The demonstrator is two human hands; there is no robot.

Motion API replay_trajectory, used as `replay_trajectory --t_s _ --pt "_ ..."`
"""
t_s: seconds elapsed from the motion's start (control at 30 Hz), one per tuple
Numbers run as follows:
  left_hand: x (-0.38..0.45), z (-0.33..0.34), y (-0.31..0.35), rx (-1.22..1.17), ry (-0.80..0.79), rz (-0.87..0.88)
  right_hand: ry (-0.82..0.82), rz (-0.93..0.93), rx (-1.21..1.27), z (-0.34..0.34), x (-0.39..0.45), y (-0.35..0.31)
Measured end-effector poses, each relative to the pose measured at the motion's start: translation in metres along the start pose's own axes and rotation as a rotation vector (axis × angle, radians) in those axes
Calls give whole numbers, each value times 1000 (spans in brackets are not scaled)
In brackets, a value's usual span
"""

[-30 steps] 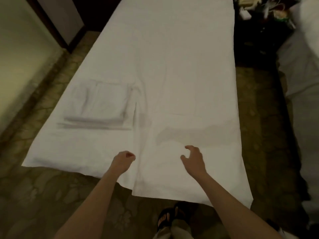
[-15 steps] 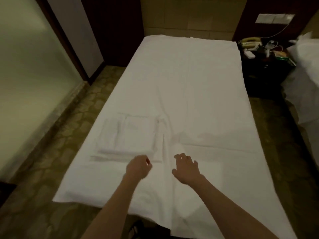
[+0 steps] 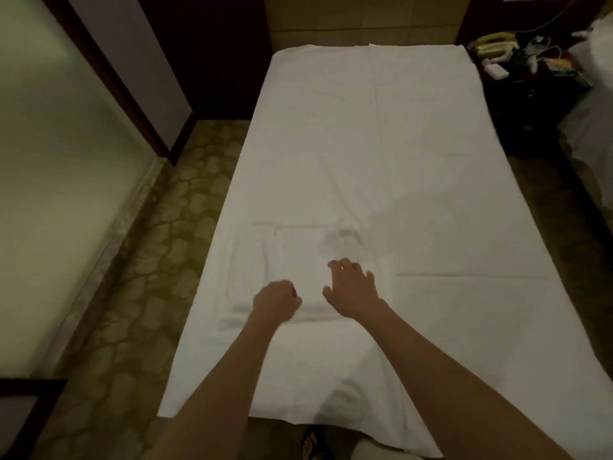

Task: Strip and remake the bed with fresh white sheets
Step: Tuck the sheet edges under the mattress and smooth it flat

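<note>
Two bare hands reach out over the near half of a bed (image 3: pixel 381 134) covered by a white sheet (image 3: pixel 431 210) that lies flat across the mattress and hangs over its near end. The left hand (image 3: pixel 275 302) is curled into a loose fist, knuckles up; its fingers (image 3: pixel 293 292) are tucked under, and whether they pinch any cloth cannot be told from this angle. The right hand (image 3: pixel 353 290) is spread, palm down, its fingers (image 3: pixel 345 263) slightly bent and apart, holding nothing; whether they touch the cloth below is unclear.

Both hands are over a folded stack of white linen (image 3: pixel 292 257), which rests on the sheet toward the bed's left side, in the near half. The left fist is above the stack's near edge, the right hand above its right edge. A faint crease runs across the sheet to the right of the right hand.

Patterned carpet (image 3: pixel 159 260) runs along the left of the bed, beside a pale frosted panel (image 3: pixel 56 161) in a dark frame. At the far right corner, a dark nightstand (image 3: pixel 530 94) carries a telephone (image 3: pixel 494 44) and tangled cables. A sandalled foot (image 3: pixel 311 441) shows at the bottom edge.
</note>
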State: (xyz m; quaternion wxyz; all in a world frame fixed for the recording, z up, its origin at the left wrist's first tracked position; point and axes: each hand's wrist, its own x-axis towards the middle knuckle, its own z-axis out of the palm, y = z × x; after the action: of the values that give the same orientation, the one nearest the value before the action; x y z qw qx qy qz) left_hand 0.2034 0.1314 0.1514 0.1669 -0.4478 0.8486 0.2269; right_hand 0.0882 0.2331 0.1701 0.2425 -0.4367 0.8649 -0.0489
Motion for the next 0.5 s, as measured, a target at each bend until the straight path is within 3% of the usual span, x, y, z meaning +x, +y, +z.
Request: replay_trajectory --t_s 0.1,0.27,0.5 --pt "18 -27 -12 -83 59 -27 -179 39 -28 40 5 5" --pt "53 -50 -46 -155 120 -85 -284 101 24 85 22 0" --pt "133 7 -110 -251 -30 -198 -291 248 188 117 105 -19"
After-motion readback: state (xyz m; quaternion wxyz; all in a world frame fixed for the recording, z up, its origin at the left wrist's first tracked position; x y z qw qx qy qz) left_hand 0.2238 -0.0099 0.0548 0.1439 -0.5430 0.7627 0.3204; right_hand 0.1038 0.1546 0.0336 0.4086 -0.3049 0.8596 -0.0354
